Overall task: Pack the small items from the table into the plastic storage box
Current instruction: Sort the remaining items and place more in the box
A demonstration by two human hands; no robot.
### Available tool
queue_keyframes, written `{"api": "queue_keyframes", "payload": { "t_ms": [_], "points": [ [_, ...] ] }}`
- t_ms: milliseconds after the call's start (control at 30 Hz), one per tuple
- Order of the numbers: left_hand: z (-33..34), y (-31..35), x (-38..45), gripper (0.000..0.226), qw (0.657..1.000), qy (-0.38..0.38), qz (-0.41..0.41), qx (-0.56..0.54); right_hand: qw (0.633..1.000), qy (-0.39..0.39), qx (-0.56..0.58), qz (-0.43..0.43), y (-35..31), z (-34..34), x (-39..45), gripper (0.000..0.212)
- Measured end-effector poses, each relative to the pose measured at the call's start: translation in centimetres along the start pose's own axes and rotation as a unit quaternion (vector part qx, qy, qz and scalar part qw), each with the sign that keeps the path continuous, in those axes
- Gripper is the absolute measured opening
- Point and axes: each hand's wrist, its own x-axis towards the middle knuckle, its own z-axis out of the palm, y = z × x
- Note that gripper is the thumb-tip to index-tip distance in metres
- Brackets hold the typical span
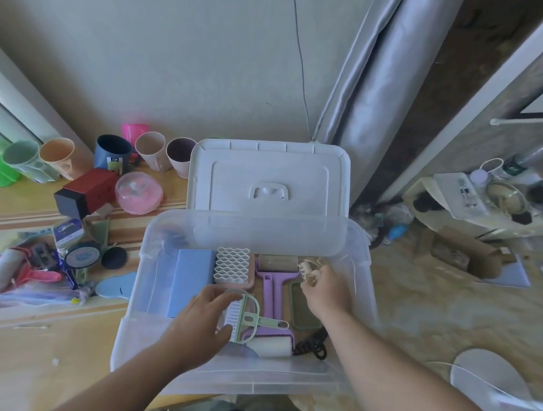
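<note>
Writing on blue cup label unreadable; storage box unmarked.

Both hands inside clear box, lid propped behind it. Left hand holds green brush; right hand pinches beige clip. In box: blue case, white grid tray, purple rollers, black clip. Cups and a pink roller on table at left.
</note>
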Motion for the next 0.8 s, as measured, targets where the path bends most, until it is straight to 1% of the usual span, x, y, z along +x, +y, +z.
{"api": "queue_keyframes", "payload": {
  "t_ms": [167, 267, 300, 400, 433, 500, 533, 567, 633, 700, 800],
  "points": [
    [0.0, -0.6, -0.7, 0.045, 1.000, 0.012, -0.006, -0.004, 0.999, 0.008, -0.029, -0.014, 0.2, 1.2, 0.5, 0.026],
    [-0.2, -0.8, -0.7, 0.043, 0.999, 0.035, -0.005, -0.003, 0.999, 0.020, -0.025, -0.016, 0.2, 1.1, 0.4, 0.036],
    [-0.3, -0.9, -0.7, 0.043, 0.999, 0.039, -0.007, -0.003, 1.000, 0.020, -0.007, -0.020, 0.1, 1.0, 0.2, 0.039],
    [-0.8, -1.0, -0.6, 0.049, 0.999, 0.038, -0.008, 0.006, 0.992, -0.010, 0.110, -0.064, -0.2, 0.5, -0.9, 0.043],
    [-1.0, -1.1, -0.6, 0.054, 0.999, 0.044, 0.006, 0.028, 0.988, -0.023, 0.130, -0.079, -0.4, 0.2, -1.5, 0.050],
    [-1.4, -1.2, -0.5, 0.064, 0.991, 0.062, 0.060, 0.100, 0.986, -0.033, 0.126, -0.103, -0.9, 0.0, -2.5, 0.072],
    [-1.8, -1.1, -0.4, 0.068, 0.986, 0.074, 0.082, 0.124, 0.986, -0.028, 0.118, -0.118, -1.7, -0.2, -3.1, 0.076],
    [-2.3, -0.9, -0.2, 0.068, 0.982, 0.091, 0.096, 0.134, 0.983, -0.014, 0.113, -0.141, -2.6, -0.4, -3.6, 0.076],
    [-4.0, -1.1, 0.3, 0.061, 0.977, 0.139, 0.103, 0.122, 0.971, 0.019, 0.120, -0.207, -5.4, -0.8, -4.9, 0.064],
    [-6.4, -2.5, 0.4, 0.051, 0.975, 0.185, 0.089, 0.083, 0.950, 0.025, 0.153, -0.271, -9.1, -0.7, -6.5, 0.049],
    [-10.3, -6.4, -0.3, 0.047, 0.966, 0.251, 0.041, 0.052, 0.907, 0.034, 0.170, -0.383, -15.5, 0.2, -8.7, 0.041]
  ]
}}
